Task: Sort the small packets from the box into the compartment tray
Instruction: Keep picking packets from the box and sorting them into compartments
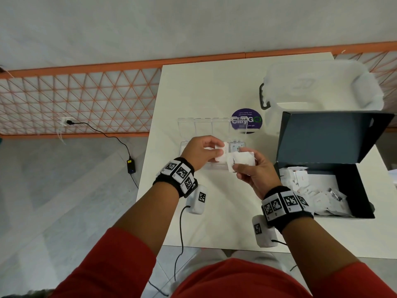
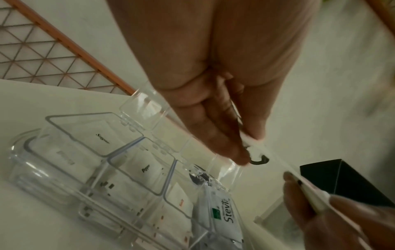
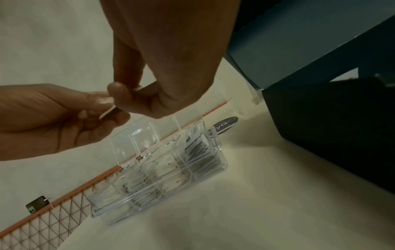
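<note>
Packets (image 1: 242, 161) like these are flat, feather-light, limp paper, so above the compartment tray (image 1: 189, 123) my right hand (image 1: 255, 173) pinches one by its edge while my left hand (image 1: 198, 151) pinches another (image 1: 221, 150).

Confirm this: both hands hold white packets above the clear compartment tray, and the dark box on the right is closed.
One detail is wrong: the dark box is open, lid raised, with packets inside, as the head view shows. The rest stands: the left hand and the right hand each hold a white packet above the clear compartment tray.
</note>
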Tool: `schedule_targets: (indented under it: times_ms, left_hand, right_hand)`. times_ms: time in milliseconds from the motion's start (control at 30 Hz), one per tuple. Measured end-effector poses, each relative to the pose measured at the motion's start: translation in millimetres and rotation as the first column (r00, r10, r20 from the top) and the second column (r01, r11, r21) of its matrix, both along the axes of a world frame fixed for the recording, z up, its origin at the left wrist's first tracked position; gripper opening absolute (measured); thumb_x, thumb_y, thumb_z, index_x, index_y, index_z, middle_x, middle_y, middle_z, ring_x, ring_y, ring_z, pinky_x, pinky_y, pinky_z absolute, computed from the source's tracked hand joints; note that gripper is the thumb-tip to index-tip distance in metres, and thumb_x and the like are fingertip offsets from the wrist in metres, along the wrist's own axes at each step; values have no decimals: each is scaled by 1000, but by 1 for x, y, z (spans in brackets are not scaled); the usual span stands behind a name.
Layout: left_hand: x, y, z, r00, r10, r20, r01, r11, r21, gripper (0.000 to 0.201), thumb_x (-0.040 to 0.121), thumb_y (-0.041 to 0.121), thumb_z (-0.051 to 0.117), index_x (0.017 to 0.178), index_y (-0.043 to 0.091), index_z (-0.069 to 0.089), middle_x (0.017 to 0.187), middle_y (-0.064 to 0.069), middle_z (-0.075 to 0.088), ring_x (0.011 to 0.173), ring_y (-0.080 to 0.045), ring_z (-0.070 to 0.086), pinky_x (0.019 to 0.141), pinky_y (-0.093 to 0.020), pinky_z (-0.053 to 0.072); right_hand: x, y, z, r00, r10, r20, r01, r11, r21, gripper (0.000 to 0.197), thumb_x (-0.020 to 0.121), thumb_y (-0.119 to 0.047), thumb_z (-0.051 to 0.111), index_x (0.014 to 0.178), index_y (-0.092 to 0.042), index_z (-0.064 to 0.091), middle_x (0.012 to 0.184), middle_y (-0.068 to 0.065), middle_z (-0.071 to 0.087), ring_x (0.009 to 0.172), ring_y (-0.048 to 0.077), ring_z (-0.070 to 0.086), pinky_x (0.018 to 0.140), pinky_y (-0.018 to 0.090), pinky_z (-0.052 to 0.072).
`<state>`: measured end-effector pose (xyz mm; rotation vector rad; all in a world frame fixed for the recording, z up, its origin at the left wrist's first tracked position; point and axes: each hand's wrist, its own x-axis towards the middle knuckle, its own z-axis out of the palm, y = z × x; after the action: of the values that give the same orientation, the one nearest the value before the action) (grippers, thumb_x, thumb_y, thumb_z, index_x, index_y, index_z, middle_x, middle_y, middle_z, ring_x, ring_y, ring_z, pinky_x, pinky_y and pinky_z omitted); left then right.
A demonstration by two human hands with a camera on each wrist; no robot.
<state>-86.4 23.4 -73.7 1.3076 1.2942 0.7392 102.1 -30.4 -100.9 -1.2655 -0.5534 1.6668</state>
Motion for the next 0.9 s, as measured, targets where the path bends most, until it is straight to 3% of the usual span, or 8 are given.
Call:
schedule_targets:
  times_ms: [100, 200, 300, 400, 500, 600, 800, 900]
  left_hand:
    - [-4, 8, -3, 988, 59, -145, -50, 997, 65, 20, 79, 9, 75, 81, 29, 71, 83, 13, 71, 75, -2, 65, 74, -19, 51]
    - [-4, 16, -9, 958, 72, -277, -53, 996, 79, 24, 76, 10, 76, 81, 32, 68, 84, 16, 68, 68, -3, 63, 70, -18, 49]
    - [0, 25, -18, 922, 52, -383, -17, 996, 92, 18, 79, 9, 72, 80, 27, 71, 78, 15, 66, 66, 2, 59, 65, -7, 43]
    - [5, 32, -29, 870, 1, -494, 60, 992, 109, 13, 83, 8, 68, 86, 18, 75, 81, 8, 68, 69, 1, 59, 61, 2, 38]
    - [10, 36, -39, 806, -89, -586, 171, 981, 86, 13, 84, 7, 66, 92, 14, 75, 92, -1, 72, 83, -14, 65, 73, -12, 44]
    - [16, 38, -46, 692, -150, -706, 302, 948, 95, 14, 87, 13, 66, 99, 14, 73, 103, -3, 67, 93, -20, 62, 79, -24, 45]
    - [24, 35, -54, 477, -186, -859, 486, 870, 81, 15, 92, 19, 60, 101, 20, 73, 106, -5, 53, 95, -25, 57, 80, -32, 47]
    - [26, 36, -53, 445, -207, -871, 512, 857, 58, 17, 93, 21, 58, 102, 24, 73, 106, -4, 54, 96, -25, 57, 80, -32, 46]
  right_hand:
    - [4, 0, -2, 1000, -18, -7, 18, 1000, -8, 48, 74, 16, 73, 108, -18, 68, 113, 10, 62, 80, 23, 65, 60, 25, 56]
    - [8, 0, -4, 1000, -25, 0, 25, 1000, -8, 47, 75, 16, 72, 104, -20, 69, 111, 10, 64, 79, 23, 66, 59, 25, 56]
    - [12, 2, -5, 999, -32, 12, 32, 999, -17, 46, 75, 16, 73, 104, -20, 69, 113, 10, 65, 81, 23, 67, 60, 25, 56]
    - [18, 3, -7, 999, -50, 18, 50, 999, -12, 46, 75, 16, 72, 100, -22, 70, 107, 9, 67, 73, 18, 70, 59, 25, 56]
    - [24, 4, -10, 998, -66, 18, 67, 998, -6, 46, 74, 17, 73, 96, -24, 72, 106, 9, 67, 69, 15, 71, 58, 26, 55]
    - [28, 5, -14, 997, -74, 20, 74, 997, -8, 47, 73, 16, 74, 93, -26, 74, 107, 10, 68, 71, 17, 71, 58, 26, 55]
    - [25, 8, -17, 998, -61, 12, 61, 998, -15, 47, 73, 17, 74, 95, -24, 73, 105, 9, 68, 69, 15, 71, 57, 26, 55]
    - [22, 10, -16, 999, -42, 8, 42, 999, -14, 46, 73, 17, 73, 98, -22, 72, 106, 11, 68, 71, 17, 70, 58, 26, 55]
